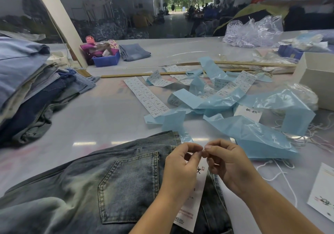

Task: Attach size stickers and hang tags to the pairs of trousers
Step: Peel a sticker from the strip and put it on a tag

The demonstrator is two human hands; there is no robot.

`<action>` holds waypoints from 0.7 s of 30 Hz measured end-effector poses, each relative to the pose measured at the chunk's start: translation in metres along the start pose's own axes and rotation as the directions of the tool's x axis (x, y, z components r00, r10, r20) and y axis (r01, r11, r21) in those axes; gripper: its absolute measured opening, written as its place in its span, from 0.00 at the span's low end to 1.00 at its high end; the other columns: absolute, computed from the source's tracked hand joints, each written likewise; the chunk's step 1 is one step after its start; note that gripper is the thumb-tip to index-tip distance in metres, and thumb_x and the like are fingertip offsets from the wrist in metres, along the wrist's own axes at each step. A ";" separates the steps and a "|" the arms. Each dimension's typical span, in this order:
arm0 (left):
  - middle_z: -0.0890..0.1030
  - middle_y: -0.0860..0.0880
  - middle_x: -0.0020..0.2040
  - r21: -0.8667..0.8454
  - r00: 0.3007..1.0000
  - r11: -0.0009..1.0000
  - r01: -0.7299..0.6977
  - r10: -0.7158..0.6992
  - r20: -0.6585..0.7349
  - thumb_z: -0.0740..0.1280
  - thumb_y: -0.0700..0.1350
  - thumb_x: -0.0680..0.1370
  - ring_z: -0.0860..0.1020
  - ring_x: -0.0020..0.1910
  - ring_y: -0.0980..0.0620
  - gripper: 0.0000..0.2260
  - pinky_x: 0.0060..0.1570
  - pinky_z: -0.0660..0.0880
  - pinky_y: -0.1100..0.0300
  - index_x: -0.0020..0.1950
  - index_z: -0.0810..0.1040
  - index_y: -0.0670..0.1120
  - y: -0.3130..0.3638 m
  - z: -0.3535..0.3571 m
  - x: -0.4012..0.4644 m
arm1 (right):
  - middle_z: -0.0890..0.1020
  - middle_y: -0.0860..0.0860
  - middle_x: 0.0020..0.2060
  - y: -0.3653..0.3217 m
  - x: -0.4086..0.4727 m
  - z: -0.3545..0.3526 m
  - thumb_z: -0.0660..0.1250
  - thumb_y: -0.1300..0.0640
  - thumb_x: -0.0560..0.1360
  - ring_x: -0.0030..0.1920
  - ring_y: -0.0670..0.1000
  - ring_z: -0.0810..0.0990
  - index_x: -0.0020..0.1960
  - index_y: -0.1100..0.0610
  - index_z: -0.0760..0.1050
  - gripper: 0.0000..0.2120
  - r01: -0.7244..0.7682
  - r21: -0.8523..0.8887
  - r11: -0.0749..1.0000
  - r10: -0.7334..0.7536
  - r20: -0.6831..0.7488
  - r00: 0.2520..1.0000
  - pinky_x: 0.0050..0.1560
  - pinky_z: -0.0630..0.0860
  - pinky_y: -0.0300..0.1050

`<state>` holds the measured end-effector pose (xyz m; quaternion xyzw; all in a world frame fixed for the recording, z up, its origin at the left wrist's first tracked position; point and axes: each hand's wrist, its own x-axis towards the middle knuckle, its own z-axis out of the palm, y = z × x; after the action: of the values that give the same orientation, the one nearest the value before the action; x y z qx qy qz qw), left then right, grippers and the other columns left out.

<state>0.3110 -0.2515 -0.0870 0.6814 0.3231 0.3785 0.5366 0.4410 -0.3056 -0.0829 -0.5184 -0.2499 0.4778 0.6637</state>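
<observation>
Both hands meet fingertip to fingertip, left hand and right hand pinching something tiny, likely tag string, above hang tag lying on jeans. Risk: string slips, tag drops onto counter.

both bare forearms reach in from the bottom edge and converge at the middle. the left hand is raised with its fingers curled, thumb and forefinger tips pinched together. the right hand mirrors it, fingers curled, its pinched fingertips touching those of the left. whatever the fingertips pinch is too small to tell.
</observation>
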 end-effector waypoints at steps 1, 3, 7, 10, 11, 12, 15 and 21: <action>0.83 0.56 0.41 -0.003 1.000 1.000 -0.007 0.007 0.005 0.69 0.40 0.79 0.78 0.40 0.60 0.06 0.43 0.75 0.65 0.46 0.83 0.50 0.000 0.000 0.000 | 0.80 0.57 0.32 0.001 0.001 0.000 0.73 0.59 0.63 0.27 0.48 0.72 0.35 0.56 0.81 0.02 -0.002 -0.007 1.000 0.002 0.002 1.000 0.24 0.69 0.38; 0.84 0.54 0.41 -0.029 1.000 0.999 -0.013 0.014 0.008 0.69 0.39 0.79 0.79 0.41 0.59 0.06 0.45 0.76 0.64 0.46 0.83 0.49 0.001 0.000 0.000 | 0.80 0.56 0.32 0.004 0.001 -0.001 0.73 0.57 0.63 0.27 0.47 0.72 0.36 0.56 0.82 0.04 -0.006 -0.023 1.000 0.006 -0.003 1.000 0.24 0.69 0.38; 0.84 0.52 0.41 -0.069 1.000 0.998 -0.013 0.013 -0.009 0.69 0.38 0.78 0.80 0.41 0.58 0.06 0.47 0.77 0.61 0.46 0.82 0.48 0.001 0.001 0.000 | 0.79 0.54 0.31 0.010 0.003 0.000 0.74 0.56 0.62 0.26 0.47 0.73 0.36 0.55 0.82 0.04 -0.030 0.025 0.999 0.030 0.014 0.999 0.24 0.69 0.38; 0.84 0.52 0.40 -0.086 0.999 0.996 -0.015 0.012 -0.032 0.69 0.37 0.78 0.80 0.41 0.58 0.06 0.45 0.78 0.62 0.45 0.82 0.47 -0.001 0.001 0.000 | 0.80 0.54 0.32 0.014 0.002 0.001 0.72 0.56 0.65 0.26 0.47 0.74 0.37 0.56 0.83 0.03 -0.044 0.031 0.999 0.043 0.031 0.999 0.24 0.70 0.37; 0.84 0.52 0.40 -0.083 0.999 0.996 -0.015 0.012 -0.035 0.69 0.37 0.78 0.80 0.41 0.57 0.06 0.46 0.78 0.61 0.45 0.82 0.48 -0.002 0.000 -0.001 | 0.80 0.55 0.32 0.014 0.002 0.001 0.72 0.56 0.65 0.27 0.47 0.74 0.38 0.56 0.83 0.03 -0.043 0.023 0.999 0.042 0.034 0.999 0.25 0.71 0.37; 0.84 0.52 0.40 -0.076 0.999 0.997 -0.017 0.015 -0.036 0.69 0.37 0.78 0.80 0.41 0.56 0.06 0.46 0.78 0.60 0.46 0.82 0.48 -0.003 0.001 -0.001 | 0.80 0.55 0.32 0.014 0.001 0.001 0.72 0.56 0.65 0.27 0.47 0.74 0.38 0.56 0.83 0.04 -0.040 0.010 0.999 0.039 0.034 0.999 0.25 0.71 0.38; 0.84 0.51 0.40 -0.063 0.999 0.998 -0.031 0.028 -0.044 0.68 0.37 0.78 0.81 0.41 0.56 0.05 0.45 0.77 0.63 0.46 0.82 0.47 -0.005 0.001 -0.003 | 0.80 0.56 0.32 0.014 0.000 0.001 0.73 0.57 0.64 0.27 0.47 0.74 0.36 0.55 0.82 0.02 -0.037 -0.021 0.999 0.037 0.040 0.999 0.25 0.70 0.38; 0.84 0.53 0.41 -0.010 0.998 0.999 -0.044 0.043 -0.051 0.69 0.38 0.78 0.81 0.44 0.57 0.05 0.48 0.76 0.63 0.47 0.83 0.47 -0.011 0.003 -0.003 | 0.79 0.53 0.31 0.015 0.001 -0.001 0.72 0.58 0.66 0.25 0.46 0.72 0.35 0.54 0.82 0.01 -0.043 0.031 0.999 0.044 -0.027 0.999 0.23 0.69 0.36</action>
<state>0.3118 -0.2534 -0.0992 0.6755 0.3195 0.4089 0.5239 0.4369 -0.3055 -0.0972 -0.5200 -0.2221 0.4887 0.6644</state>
